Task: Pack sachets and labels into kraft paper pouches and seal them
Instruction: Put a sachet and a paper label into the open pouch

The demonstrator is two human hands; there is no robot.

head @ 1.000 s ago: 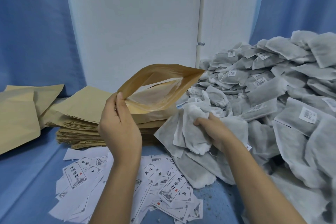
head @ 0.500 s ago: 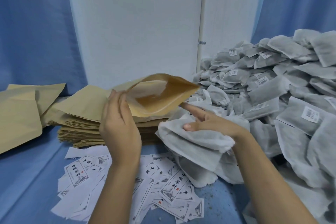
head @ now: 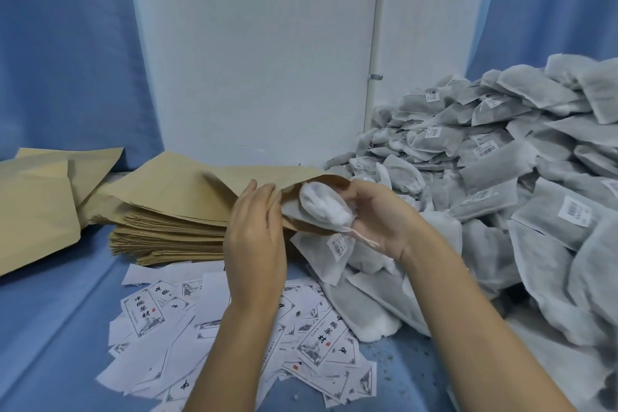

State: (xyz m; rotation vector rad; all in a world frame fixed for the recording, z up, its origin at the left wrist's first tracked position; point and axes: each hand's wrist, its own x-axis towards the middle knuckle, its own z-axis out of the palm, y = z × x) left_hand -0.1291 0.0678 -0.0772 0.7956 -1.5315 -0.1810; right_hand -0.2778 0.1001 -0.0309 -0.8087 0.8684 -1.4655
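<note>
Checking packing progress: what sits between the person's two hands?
In the head view, a white fabric sachet, partly inside the open brown kraft paper pouch, lies between the left hand and the right hand, which grips it.

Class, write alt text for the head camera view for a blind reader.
A left hand holds a kraft pouch open while the right hand feeds a white sachet into its mouth. Flat pouches lie left, a sachet heap right, printed labels nearer.
</note>
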